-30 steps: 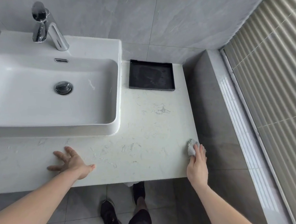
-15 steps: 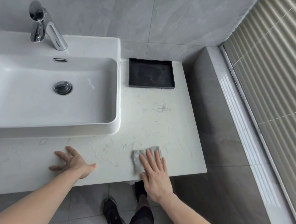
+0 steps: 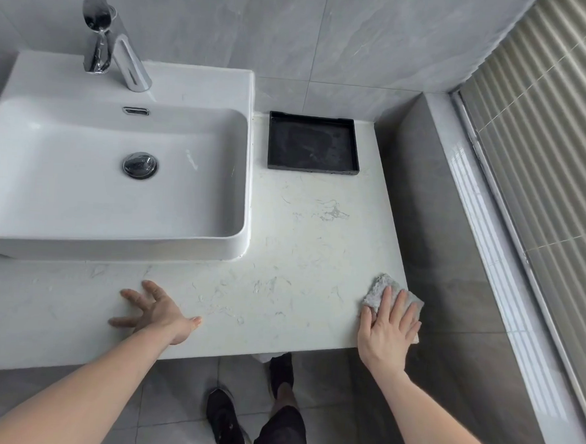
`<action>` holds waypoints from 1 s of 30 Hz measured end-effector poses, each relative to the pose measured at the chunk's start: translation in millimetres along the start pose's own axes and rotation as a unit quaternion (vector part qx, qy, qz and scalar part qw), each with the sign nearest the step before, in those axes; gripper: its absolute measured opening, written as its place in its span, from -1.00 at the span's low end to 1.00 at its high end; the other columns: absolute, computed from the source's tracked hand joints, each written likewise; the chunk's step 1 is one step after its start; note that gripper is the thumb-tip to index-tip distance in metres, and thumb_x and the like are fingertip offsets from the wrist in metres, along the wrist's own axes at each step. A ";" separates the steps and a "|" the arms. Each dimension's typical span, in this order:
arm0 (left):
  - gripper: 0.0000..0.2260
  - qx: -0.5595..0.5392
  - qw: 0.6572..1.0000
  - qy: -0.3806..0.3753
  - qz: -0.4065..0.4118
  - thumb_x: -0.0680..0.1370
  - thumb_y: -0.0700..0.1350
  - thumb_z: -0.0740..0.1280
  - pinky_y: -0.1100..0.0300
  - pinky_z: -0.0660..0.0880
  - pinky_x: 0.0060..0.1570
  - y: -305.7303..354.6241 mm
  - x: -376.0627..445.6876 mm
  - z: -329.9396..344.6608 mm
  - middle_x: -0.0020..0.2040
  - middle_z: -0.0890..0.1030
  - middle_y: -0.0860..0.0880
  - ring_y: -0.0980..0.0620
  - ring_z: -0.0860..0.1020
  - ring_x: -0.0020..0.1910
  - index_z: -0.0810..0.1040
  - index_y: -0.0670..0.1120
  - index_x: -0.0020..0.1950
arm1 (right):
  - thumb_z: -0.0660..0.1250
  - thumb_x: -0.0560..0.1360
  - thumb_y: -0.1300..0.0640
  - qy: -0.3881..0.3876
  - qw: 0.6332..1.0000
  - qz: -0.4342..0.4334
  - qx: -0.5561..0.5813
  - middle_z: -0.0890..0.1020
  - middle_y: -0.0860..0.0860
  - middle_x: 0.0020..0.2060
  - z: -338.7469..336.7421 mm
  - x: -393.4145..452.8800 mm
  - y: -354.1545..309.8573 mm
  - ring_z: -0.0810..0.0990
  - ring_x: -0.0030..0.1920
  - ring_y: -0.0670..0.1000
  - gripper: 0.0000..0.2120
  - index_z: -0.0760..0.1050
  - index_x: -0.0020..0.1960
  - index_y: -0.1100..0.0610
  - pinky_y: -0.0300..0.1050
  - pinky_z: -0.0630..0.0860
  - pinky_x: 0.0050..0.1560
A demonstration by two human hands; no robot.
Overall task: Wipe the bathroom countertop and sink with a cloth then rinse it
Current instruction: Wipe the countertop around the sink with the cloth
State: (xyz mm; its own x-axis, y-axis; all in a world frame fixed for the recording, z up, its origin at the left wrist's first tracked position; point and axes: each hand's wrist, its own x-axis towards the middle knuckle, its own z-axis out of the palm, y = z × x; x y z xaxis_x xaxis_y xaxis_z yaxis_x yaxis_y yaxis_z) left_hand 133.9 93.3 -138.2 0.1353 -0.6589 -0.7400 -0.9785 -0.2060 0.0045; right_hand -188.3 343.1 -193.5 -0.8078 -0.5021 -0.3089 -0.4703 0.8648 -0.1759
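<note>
Seeing the right hand (image 3: 386, 330) flat on the grey cloth (image 3: 383, 289), fingers straight and close together, pressing it down at the front right corner of the white countertop (image 3: 299, 256); part of the cloth overhangs the edge. I read that as a press, not a grip. Left hand (image 3: 157, 311) lies palm-down on the countertop near the front edge, fingers spread, holding nothing. Sink (image 3: 250, 171) sits left of the bare counter stretch, faucet (image 3: 117, 46) behind it, black tray (image 3: 313, 144) at the back by the wall.
</note>
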 end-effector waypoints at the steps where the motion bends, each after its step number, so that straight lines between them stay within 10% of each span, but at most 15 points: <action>1: 0.22 0.001 1.000 0.000 -0.001 0.38 0.30 0.47 -0.39 0.09 0.41 -0.1 -0.3 0.0 0.53 -0.45 -0.22 -0.56 -0.17 0.49 -0.45 -0.07 0.55 | -0.22 0.61 -0.27 -0.001 1.000 0.006 0.003 -0.21 0.06 0.67 2.9 -2.4 -8.3 -0.28 0.64 0.19 -0.31 -0.24 0.67 -0.05 0.32 -0.22 0.60; 30: 0.20 0.013 1.000 0.021 -0.008 0.38 0.31 0.46 -0.32 0.14 0.43 -1.5 0.0 3.3 0.55 -0.43 -0.19 -0.49 -0.15 0.52 -0.41 -0.04 0.57 | -0.10 0.66 -0.28 -0.045 0.996 -0.071 -0.011 -0.31 -0.02 0.65 -7.0 49.8 -51.8 -0.41 0.62 0.12 -0.34 -0.28 0.66 -0.14 0.34 -0.31 0.57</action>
State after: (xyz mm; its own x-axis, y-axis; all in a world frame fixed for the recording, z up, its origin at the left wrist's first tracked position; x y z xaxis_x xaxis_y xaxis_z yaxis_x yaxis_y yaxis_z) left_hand 134.8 96.0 -140.4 0.1561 -0.6853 -0.7113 -0.9799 -0.1980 -0.0244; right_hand -206.7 273.3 -193.2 -0.6980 -0.6164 -0.3645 -0.5861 0.7842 -0.2038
